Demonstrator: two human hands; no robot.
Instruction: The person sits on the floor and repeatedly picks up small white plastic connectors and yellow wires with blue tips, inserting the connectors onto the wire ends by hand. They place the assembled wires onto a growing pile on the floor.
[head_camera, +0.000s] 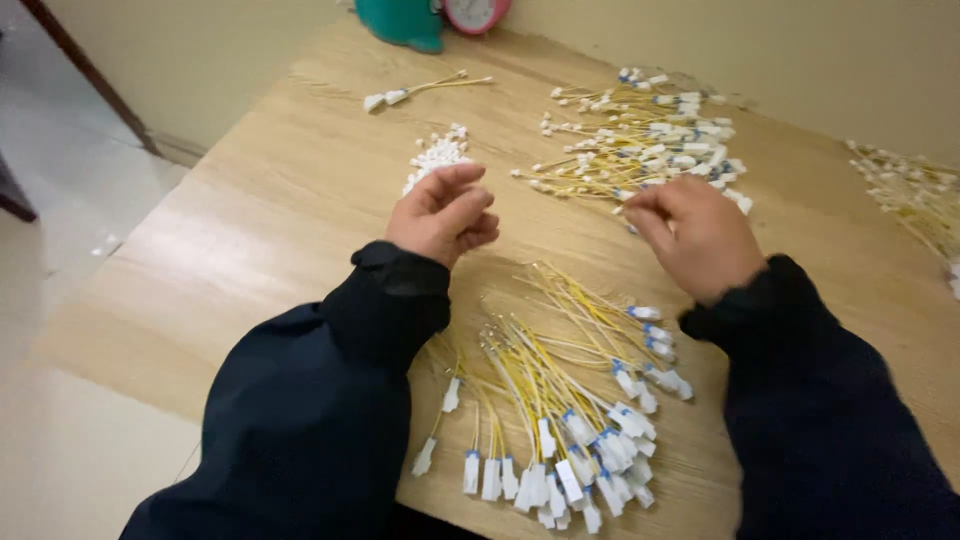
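Hands are hovering over the middle of a wooden table (250, 230). The left hand (442, 213) is curling loosely beside a small heap of white caps (436, 157), gripping nothing visible. The right hand (697, 235) is pinching at the near edge of a far pile of yellow cables (640, 135). Another cable bundle (560, 400) is lying near the table's front edge, and bare wood is stretching leftward.
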